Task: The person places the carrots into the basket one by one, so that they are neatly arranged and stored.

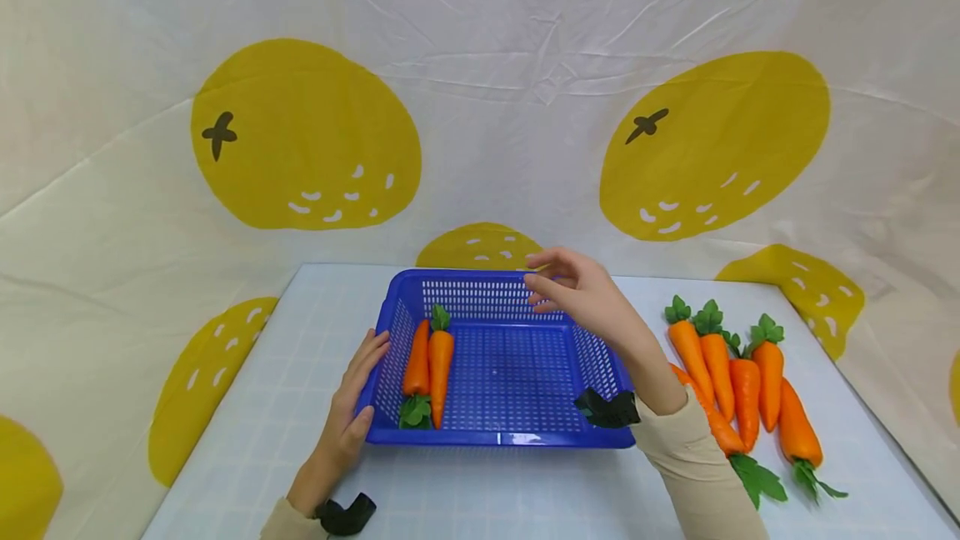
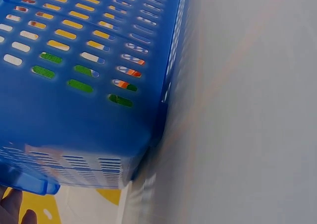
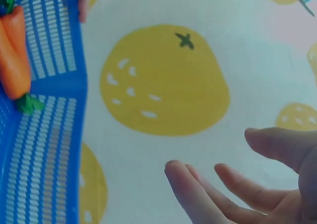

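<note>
Pale tabletop [image 1: 247,407], orange-print backdrop | left hand [image 1: 348,415] flat against blue perforated plastic basket [image 1: 502,440], probably steadying it | right hand [image 1: 581,294] above, fingers apart, empty | two orange toy carrots [image 1: 430,365] inside

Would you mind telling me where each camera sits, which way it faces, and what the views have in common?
Head: worn high, looking forward and down at the blue basket, both hands and sleeves.
Left wrist: low beside the basket wall; fingertips show at the corner.
Right wrist: above the basket, facing the backdrop; right hand open, empty.
All three share the basket; head and right wrist share its carrots.
</note>
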The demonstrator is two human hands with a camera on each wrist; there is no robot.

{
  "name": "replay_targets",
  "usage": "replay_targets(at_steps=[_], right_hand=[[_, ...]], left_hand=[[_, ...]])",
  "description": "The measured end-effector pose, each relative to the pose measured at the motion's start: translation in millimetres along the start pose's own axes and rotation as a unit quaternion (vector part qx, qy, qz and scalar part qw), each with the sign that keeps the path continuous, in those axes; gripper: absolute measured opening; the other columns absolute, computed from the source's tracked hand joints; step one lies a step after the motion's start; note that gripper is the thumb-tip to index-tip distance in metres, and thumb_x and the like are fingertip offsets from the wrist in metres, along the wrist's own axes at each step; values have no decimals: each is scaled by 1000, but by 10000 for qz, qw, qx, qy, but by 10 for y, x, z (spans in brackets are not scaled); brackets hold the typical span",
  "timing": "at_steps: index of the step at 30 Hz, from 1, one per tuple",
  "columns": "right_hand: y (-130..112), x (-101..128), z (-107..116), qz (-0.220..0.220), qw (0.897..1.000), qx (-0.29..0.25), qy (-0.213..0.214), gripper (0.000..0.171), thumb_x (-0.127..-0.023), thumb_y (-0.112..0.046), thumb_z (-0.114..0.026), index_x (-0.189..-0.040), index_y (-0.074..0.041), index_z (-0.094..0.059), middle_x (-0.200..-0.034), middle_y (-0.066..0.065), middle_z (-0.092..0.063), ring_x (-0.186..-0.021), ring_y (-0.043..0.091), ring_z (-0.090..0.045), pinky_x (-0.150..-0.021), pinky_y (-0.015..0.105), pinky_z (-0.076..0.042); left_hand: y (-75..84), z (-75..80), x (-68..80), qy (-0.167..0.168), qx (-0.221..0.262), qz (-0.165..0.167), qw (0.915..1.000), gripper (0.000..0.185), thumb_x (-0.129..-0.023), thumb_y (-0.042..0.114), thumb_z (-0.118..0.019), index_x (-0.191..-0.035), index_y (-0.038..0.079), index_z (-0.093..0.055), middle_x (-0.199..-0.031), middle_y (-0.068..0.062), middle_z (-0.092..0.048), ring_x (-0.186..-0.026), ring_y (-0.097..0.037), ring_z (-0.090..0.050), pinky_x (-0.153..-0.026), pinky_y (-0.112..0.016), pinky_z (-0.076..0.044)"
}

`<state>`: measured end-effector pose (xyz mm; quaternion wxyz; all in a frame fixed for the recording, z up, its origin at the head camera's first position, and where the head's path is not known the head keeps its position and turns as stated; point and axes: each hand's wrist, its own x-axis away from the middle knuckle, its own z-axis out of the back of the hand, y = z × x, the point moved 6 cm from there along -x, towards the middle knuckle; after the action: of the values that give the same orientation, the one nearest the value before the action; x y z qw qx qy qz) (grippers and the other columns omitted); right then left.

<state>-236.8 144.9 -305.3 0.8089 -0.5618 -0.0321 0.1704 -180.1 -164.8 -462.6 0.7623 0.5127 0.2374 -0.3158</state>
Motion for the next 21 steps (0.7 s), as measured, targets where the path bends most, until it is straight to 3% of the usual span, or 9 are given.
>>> replay_targets(at_steps=[6,13,16,21], right_hand=[[65,281,417,42,9939,626,904,33,-98,-24,-63,-122,-1,-60,-107,18,-67,-88,24,-71,-76,30,-59],[306,587,876,85,9726,1193,1992,35,-99,-29,-60,-120,-1,-62,-105,19,-68,-84,17,-71,-70,21,-57],[477,707,1045,-68,9655,1376,2212,36,-100,-29,-59,-119,1,-62,-103,19,-68,-80,11,-70,-68,21,-58],[816,898,1277,-686,9571,1658,2275,42,-100,-34,-58,-121,2,-61,-106,22,-67,-75,2,-67,-67,18,-56]], left_hand=[[5,6,-10,-9,-4,-3,10000,63,-99,35,-38,-148,-4,-39,-156,-22,-34,-148,-43,-15,-121,-31,-9],[6,8,-4,27,24,-60,10000,63,-99,35,-38,-147,-6,-39,-155,-23,-34,-148,-44,-16,-122,-32,-9],[9,3,-10,23,10,-73,10000,63,-99,35,-38,-147,-7,-39,-154,-24,-35,-148,-44,-16,-122,-32,-9],[17,-4,-15,21,-7,-61,10000,63,-99,35,-38,-147,-7,-39,-154,-24,-34,-148,-43,-16,-121,-32,-10]])
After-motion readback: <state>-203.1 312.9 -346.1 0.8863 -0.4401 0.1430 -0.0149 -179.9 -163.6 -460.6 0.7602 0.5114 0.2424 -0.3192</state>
